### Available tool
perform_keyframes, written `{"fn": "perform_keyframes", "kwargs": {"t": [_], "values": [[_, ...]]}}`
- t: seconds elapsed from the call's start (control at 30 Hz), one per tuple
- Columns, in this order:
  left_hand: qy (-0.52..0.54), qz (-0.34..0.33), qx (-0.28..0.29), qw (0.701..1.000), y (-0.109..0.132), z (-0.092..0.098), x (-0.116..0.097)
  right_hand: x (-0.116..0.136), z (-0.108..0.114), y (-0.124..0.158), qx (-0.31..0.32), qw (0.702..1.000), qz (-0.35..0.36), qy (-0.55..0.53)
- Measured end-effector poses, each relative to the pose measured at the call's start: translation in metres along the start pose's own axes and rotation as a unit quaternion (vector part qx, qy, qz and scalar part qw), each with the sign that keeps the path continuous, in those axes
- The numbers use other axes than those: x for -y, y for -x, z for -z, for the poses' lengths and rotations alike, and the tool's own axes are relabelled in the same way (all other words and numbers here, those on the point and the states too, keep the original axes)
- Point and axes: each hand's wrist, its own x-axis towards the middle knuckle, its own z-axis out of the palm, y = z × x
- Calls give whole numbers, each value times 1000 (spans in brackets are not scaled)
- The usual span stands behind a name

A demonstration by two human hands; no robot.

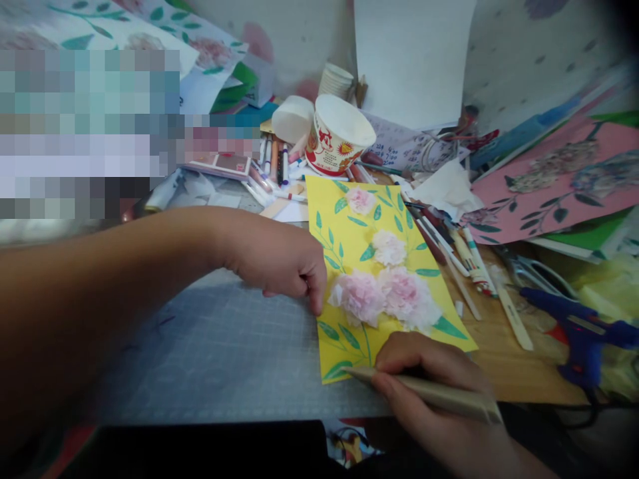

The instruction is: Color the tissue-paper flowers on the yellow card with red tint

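Note:
A yellow card [349, 233] lies on a grey cutting mat [224, 352]. It carries painted green leaves and several pink tissue-paper flowers [389, 293]. My left hand [284, 259] reaches in from the left with its fingers curled, and one fingertip presses the card's left edge beside the flowers. My right hand [429, 392] is closed round a beige pen [424, 389], whose tip touches the card's lower part near a green stem.
A printed paper cup [337, 136] stands behind the card among scattered markers [272, 163]. More pens [459, 256] lie to the right. A blue glue gun [582, 336] rests on the wooden table at the right edge. Pink flower artwork [554, 183] leans at the back right.

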Motion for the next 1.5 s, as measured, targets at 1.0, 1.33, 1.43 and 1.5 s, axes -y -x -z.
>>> {"fn": "perform_keyframes", "kwargs": {"t": [1.0,1.33,1.43,1.5], "values": [[11,8,4,1000,-1,1,-3,3,5,-2,35,998,-38,-18],[16,10,10,1000,2,3,-4,-16,24,6,-160,950,-93,-253],[12,8,17,1000,4,3,-5,-19,43,12,-236,916,-87,-313],[21,4,23,999,5,5,-5,-18,54,17,-253,910,-95,-313]]}}
